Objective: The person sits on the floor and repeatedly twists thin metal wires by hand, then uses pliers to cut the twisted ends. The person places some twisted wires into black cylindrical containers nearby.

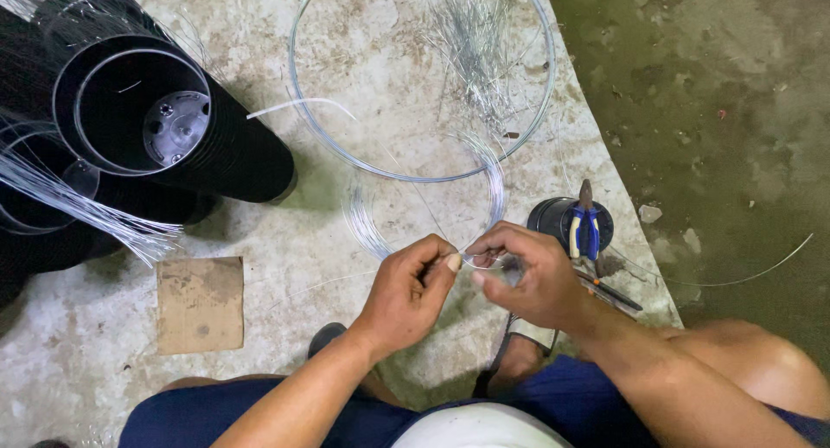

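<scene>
1. One pale concrete slab filled most of the view, with darker green-stained ground at three o'clock.
2. One large wire hoop lay on the slab at twelve o'clock, and one loose heap of short cut wires lay inside its upper right part.
3. At least three black ribbed tubes lay stacked at ten o'clock; the nearest showed one grey disc deep inside it. How many more lay behind could not be told.
4. One sheaf of long thin wires fanned across the tubes at nine o'clock.
5. One small coil of thin wire, of several turns, stood at the centre, its lower edge reaching the hands.
6. One plain brown cardboard piece, roughly square and unmarked, lay at eight o'clock.
7. Two hands worked at the centre. The left hand was pinched narrowly, thumb against forefinger, on a strand of the coil. The right hand was curled closed on the same strand, just beside the left.
8. One small black round tub stood at three o'clock of the hands, with one pair of blue-handled pliers resting across its top.
9. One long single wire curved over the green ground at four o'clock.
</scene>
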